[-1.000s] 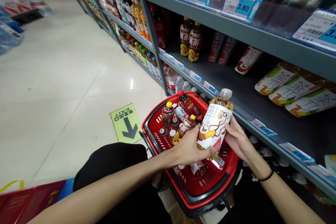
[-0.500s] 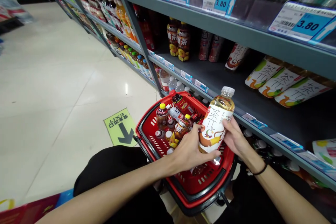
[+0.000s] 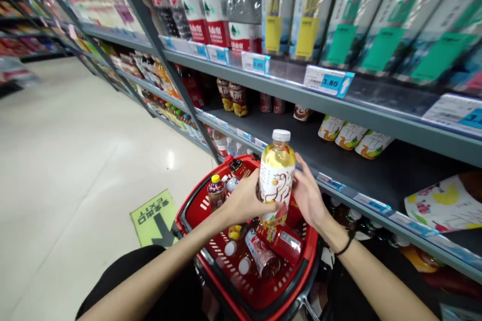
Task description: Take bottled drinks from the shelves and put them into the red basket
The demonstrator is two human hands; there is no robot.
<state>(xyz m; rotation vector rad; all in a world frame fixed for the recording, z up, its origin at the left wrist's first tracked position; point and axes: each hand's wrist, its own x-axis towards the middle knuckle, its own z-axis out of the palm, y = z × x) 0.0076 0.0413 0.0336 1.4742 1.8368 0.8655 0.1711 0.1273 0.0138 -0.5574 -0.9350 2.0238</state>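
Above a red basket (image 3: 309, 256), a clear bottle of yellow tea (image 3: 277, 180) with a white cap and white label stands nearly upright. My left hand (image 3: 244, 198) is wrapped round its left side, thumb across the label. At its right side is my right hand (image 3: 309, 195), fingers apart and held up beside the bottle; whether the fingertips touch it is unclear. Inside the basket lie several bottles, among them a yellow-capped one (image 3: 216, 193), a red-labelled one (image 3: 280, 242) and a pink-labelled one (image 3: 262, 253).
Shelves of drinks run along the right, with a grey shelf edge (image 3: 241, 72) above the basket. Several tea bottles (image 3: 350, 135) lie on the dark lower shelf, one large bottle (image 3: 448, 203) nearer. A green exit sign (image 3: 154, 218) marks the floor at left.
The view has tilted up, showing more of the upper shelf. The tea bottle has turned about its length and stands more upright. My right hand's fingers have come off its front and opened.
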